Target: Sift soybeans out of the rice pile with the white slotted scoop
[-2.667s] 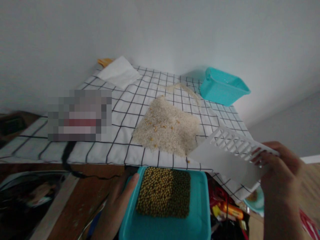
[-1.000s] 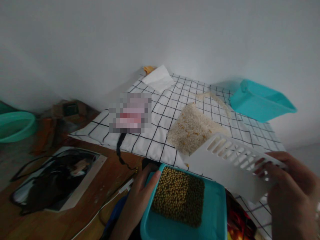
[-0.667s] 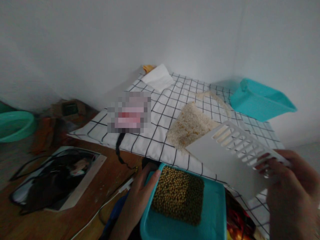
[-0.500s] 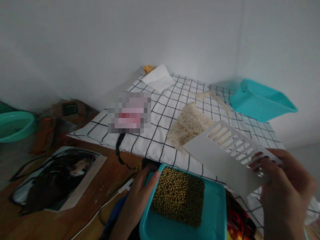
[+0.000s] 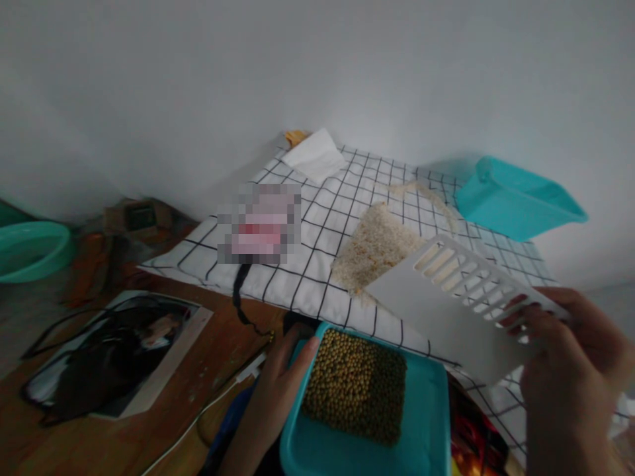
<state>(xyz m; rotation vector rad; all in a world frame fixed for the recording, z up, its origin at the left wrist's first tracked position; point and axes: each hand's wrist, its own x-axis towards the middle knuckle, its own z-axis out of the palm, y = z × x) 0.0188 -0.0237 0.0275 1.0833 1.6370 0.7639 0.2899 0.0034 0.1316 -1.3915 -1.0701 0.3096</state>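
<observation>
My left hand [image 5: 288, 377] grips the left rim of a turquoise tub [image 5: 426, 410], thumb on the edge and fingers partly hidden beyond it. Yellowish round beans [image 5: 342, 377] lie inside the tub, with darker, smaller-looking ones along their right side. On the right, my right hand [image 5: 570, 357] is closed on a white plastic panel [image 5: 441, 324], some fingers at the slots along its upper edge. The panel hangs tilted over the front of the checked cloth. Just past its left corner, a pile of pale grain [image 5: 374, 244] is spread on that cloth.
A second turquoise tub [image 5: 520, 205] stands tilted at the back right of the checked cloth [image 5: 317, 218]. White paper [image 5: 317, 155] lies near the wall. A blurred-out pinkish thing [image 5: 262, 225] is at the left, above a brown table [image 5: 198, 370] bearing a black bag [image 5: 104, 363].
The white panel and my right hand have shifted slightly to the right. My left hand stays on the tub's rim, and the beans and grain look the same.
</observation>
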